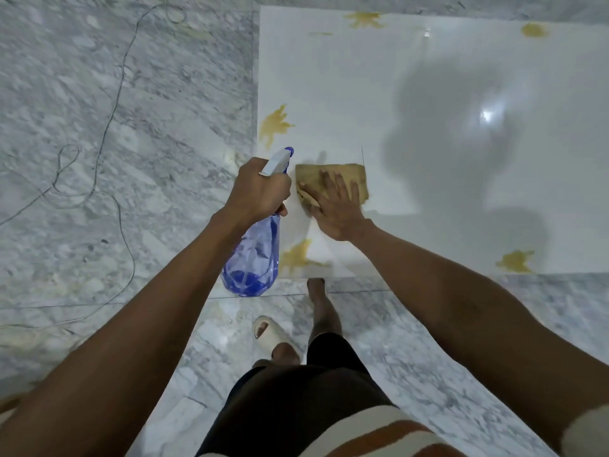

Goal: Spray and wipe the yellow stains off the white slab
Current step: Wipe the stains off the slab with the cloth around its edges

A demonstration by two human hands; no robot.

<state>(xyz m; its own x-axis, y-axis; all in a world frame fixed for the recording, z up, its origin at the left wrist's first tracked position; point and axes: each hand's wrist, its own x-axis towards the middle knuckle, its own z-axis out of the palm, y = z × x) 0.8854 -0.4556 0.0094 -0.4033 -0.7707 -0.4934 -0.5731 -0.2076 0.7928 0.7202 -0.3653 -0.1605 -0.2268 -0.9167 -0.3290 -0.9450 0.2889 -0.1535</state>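
Note:
A glossy white slab (428,94) lies on the marble floor. Several yellow stains mark it: one at its left edge (273,127), one near its front left corner (298,255), one at the front right (515,260), others at the far edge (364,19) and far right (534,30). My left hand (260,189) grips the neck of a clear blue spray bottle (252,258) with a white and blue nozzle, held just left of the slab. My right hand (336,206) presses flat, fingers spread, on a tan cloth (354,174) lying on the slab.
Grey marble floor (115,127) surrounds the slab. A thin wire (108,127) loops across the floor to the left. My feet stand at the slab's front edge, one in a cream sandal (270,334). A shadow falls across the slab's middle.

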